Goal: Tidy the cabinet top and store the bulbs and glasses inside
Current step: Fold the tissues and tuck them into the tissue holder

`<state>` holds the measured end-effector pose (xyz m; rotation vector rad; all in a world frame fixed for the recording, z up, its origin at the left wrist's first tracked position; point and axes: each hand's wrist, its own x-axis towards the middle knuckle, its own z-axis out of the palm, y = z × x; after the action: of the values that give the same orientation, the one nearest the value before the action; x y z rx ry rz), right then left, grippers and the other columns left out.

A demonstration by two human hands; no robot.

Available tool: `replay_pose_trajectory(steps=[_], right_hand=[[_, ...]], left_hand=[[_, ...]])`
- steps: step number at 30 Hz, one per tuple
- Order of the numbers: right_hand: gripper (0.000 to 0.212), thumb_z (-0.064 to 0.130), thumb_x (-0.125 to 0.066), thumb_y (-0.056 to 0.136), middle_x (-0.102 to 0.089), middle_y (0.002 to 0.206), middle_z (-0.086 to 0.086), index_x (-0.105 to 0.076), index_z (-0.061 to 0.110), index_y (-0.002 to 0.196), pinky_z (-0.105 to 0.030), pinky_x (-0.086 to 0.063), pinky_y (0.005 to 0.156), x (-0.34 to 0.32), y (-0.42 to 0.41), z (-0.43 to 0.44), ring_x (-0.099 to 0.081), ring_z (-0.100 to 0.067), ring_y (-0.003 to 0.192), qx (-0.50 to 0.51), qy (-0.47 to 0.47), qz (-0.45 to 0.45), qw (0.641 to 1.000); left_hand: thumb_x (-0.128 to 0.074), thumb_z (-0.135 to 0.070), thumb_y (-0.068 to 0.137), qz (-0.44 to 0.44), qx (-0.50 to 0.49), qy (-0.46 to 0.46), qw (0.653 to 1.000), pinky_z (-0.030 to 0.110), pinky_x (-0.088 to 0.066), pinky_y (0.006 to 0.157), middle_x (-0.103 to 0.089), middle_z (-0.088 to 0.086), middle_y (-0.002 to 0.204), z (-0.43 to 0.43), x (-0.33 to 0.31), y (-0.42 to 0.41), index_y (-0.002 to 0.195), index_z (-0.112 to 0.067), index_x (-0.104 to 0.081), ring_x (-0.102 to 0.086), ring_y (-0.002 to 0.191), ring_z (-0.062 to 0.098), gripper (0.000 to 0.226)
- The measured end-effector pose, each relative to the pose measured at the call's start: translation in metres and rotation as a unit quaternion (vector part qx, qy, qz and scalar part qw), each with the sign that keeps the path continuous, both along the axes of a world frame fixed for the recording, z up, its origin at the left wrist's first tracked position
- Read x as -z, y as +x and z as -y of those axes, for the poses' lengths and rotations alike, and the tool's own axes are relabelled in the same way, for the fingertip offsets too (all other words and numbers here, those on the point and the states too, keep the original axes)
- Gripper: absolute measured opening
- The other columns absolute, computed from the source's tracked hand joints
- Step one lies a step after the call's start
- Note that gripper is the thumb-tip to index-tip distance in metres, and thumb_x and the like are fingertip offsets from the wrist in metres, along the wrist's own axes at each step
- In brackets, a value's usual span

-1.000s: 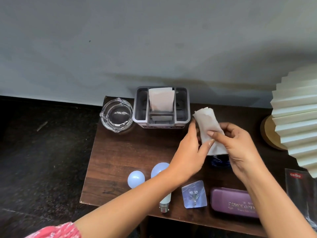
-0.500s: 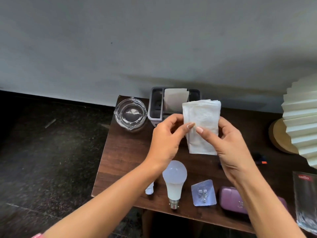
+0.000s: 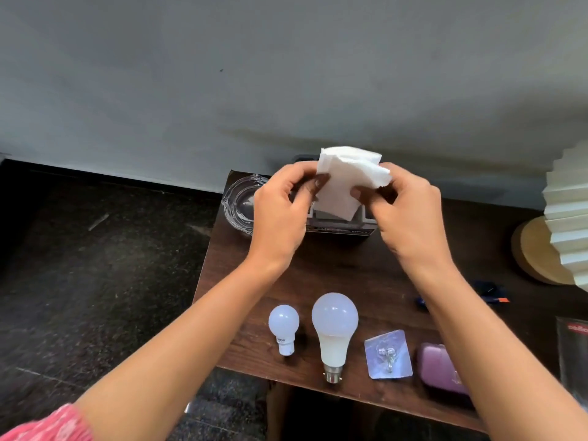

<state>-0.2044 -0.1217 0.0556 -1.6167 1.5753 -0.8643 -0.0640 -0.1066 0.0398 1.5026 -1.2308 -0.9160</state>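
Note:
Both hands hold a white tissue (image 3: pixel 342 183) above the back of the dark wooden cabinet top (image 3: pixel 343 275). My left hand (image 3: pixel 280 214) pinches its left edge, and my right hand (image 3: pixel 410 214) grips its right side. Near the front edge lie a small white bulb (image 3: pixel 283 326) and a larger white bulb (image 3: pixel 334 329), caps toward me. A purple glasses case (image 3: pixel 440 370) lies at the front right, partly hidden by my right forearm.
A grey organiser (image 3: pixel 340 227) sits behind the tissue, mostly hidden, with a clear glass ashtray (image 3: pixel 238 205) to its left. A clear adhesive hook (image 3: pixel 388 354) lies between bulb and case. A pleated paper lamp (image 3: pixel 569 218) on a wooden base stands right; a plastic packet (image 3: pixel 572 354) lies at the right edge.
The tissue has been lifted and crumpled from a flat fold into a looser bundle between both hands. The view has shifted, so both bulbs now show fully.

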Motion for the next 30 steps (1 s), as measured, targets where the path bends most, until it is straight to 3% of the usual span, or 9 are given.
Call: replay_pose_trajectory(steps=[7,11,13,15,18,20,23,25,30], right_hand=[[0.029,0.005,-0.060,0.084,-0.069,0.102,-0.007,-0.063,0.015,0.111,0.005,-0.036,0.059,0.017,-0.001,0.001,-0.056,-0.012,0.084,-0.027,0.011,-0.061,0.998],[0.025,0.013,-0.060,0.084,-0.067,0.098,-0.010,-0.063,0.017,0.109,-0.020,-0.043,0.069,0.022,-0.005,-0.001,-0.058,-0.023,0.092,-0.023,0.022,-0.067,0.997],[0.026,0.012,-0.061,0.083,-0.062,0.083,-0.004,-0.063,0.017,0.108,-0.027,-0.038,0.070,0.024,-0.005,-0.005,-0.054,-0.025,0.089,-0.035,0.021,-0.091,0.995],[0.026,0.010,-0.062,0.082,-0.048,0.069,0.009,-0.063,0.016,0.107,-0.030,-0.030,0.074,0.027,-0.005,-0.007,-0.047,-0.025,0.088,-0.053,0.013,-0.135,0.989],[0.024,0.012,-0.061,0.083,-0.048,0.076,0.006,-0.062,0.019,0.106,-0.026,-0.010,0.066,0.033,-0.006,-0.007,-0.044,-0.028,0.094,-0.057,-0.004,-0.195,0.979],[0.024,0.011,-0.060,0.083,-0.050,0.077,0.003,-0.062,0.020,0.105,-0.026,-0.008,0.063,0.035,-0.005,-0.004,-0.044,-0.028,0.093,-0.038,-0.021,-0.197,0.979],[0.020,0.012,-0.061,0.083,-0.053,0.071,0.000,-0.063,0.017,0.102,-0.027,-0.008,0.064,0.036,-0.004,0.002,-0.045,-0.027,0.089,-0.014,-0.038,-0.194,0.980],[0.017,0.015,-0.060,0.083,-0.055,0.068,-0.002,-0.063,0.015,0.099,-0.027,-0.008,0.065,0.037,-0.004,0.005,-0.047,-0.029,0.088,-0.014,-0.040,-0.200,0.979],[0.018,0.017,-0.059,0.083,-0.067,0.080,-0.008,-0.061,0.018,0.102,-0.028,-0.007,0.066,0.042,-0.004,0.003,-0.047,-0.030,0.096,-0.039,-0.035,-0.214,0.976]], left_hand=[[-0.056,-0.008,0.088,0.036,0.012,0.018,0.999,0.020,-0.052,0.070,-0.065,-0.012,0.078,-0.005,0.014,0.000,0.096,-0.019,-0.067,-0.061,0.071,0.010,0.017],[-0.053,-0.007,0.090,0.055,0.018,0.009,0.998,0.028,-0.054,0.071,-0.066,-0.013,0.080,-0.011,0.020,-0.001,0.101,-0.019,-0.066,-0.060,0.071,0.015,0.020],[-0.052,-0.006,0.091,0.079,0.031,-0.002,0.996,0.025,-0.052,0.070,-0.067,-0.010,0.082,-0.014,0.025,0.002,0.104,-0.019,-0.064,-0.058,0.069,0.010,0.022],[-0.050,-0.009,0.091,0.113,0.051,-0.016,0.992,0.032,-0.052,0.071,-0.068,0.000,0.083,-0.017,0.031,0.006,0.105,-0.019,-0.062,-0.059,0.073,0.014,0.021],[-0.050,-0.010,0.090,0.165,0.058,-0.039,0.984,0.045,-0.051,0.072,-0.067,0.012,0.086,-0.015,0.038,0.010,0.107,-0.021,-0.060,-0.060,0.078,0.026,0.023],[-0.051,-0.010,0.090,0.171,0.052,-0.046,0.983,0.047,-0.050,0.073,-0.067,0.012,0.087,-0.011,0.038,0.010,0.107,-0.018,-0.060,-0.060,0.079,0.028,0.021],[-0.056,-0.015,0.088,0.196,0.051,-0.038,0.978,0.044,-0.047,0.074,-0.063,0.001,0.079,-0.006,0.036,0.007,0.107,-0.015,-0.060,-0.055,0.078,0.026,0.020],[-0.061,-0.015,0.084,0.261,0.043,-0.035,0.964,0.037,-0.041,0.074,-0.053,-0.010,0.071,-0.004,0.037,0.005,0.104,-0.015,-0.061,-0.049,0.077,0.022,0.020],[-0.063,-0.015,0.083,0.359,0.011,-0.056,0.932,0.030,-0.025,0.065,-0.059,-0.001,0.070,-0.006,0.044,0.002,0.084,-0.013,-0.058,-0.034,0.073,0.014,0.006]])
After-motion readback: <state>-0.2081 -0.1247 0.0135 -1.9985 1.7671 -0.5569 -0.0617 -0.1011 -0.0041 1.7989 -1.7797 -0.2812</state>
